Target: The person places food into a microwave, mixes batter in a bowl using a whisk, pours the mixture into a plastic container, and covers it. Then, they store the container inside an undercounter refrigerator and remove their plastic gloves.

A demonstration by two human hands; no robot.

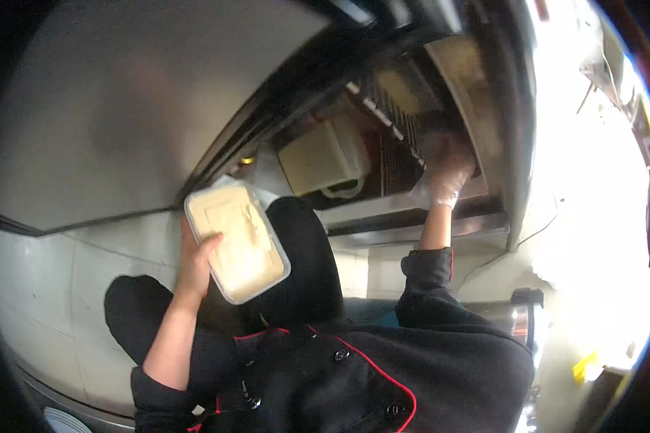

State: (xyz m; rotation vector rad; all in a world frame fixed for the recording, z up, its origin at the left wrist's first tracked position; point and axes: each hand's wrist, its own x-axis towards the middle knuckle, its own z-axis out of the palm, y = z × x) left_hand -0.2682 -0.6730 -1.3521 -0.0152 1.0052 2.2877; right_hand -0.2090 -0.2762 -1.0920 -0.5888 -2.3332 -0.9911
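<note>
My left hand (197, 263) grips a clear rectangular plastic container (284, 273) by its side, thumb over the rim. Pale cream-coloured contents (242, 238) with an uneven surface fill it. My right hand (449, 173), in a thin see-through plastic glove, reaches into an open fridge-like cabinet (477, 186). Its fingers are blurred and in shadow near a wire rack (393, 123), so I cannot make out whether they hold anything. To the left of that hand, a pale lidded box (318, 159) sits inside the cabinet.
A large grey door (137, 108) stands open on the left. Light tiles (40, 289) cover the floor around my bent knees. On the right is a shiny metal cylinder (518, 321), and stacked plates (65, 420) show at the lower left.
</note>
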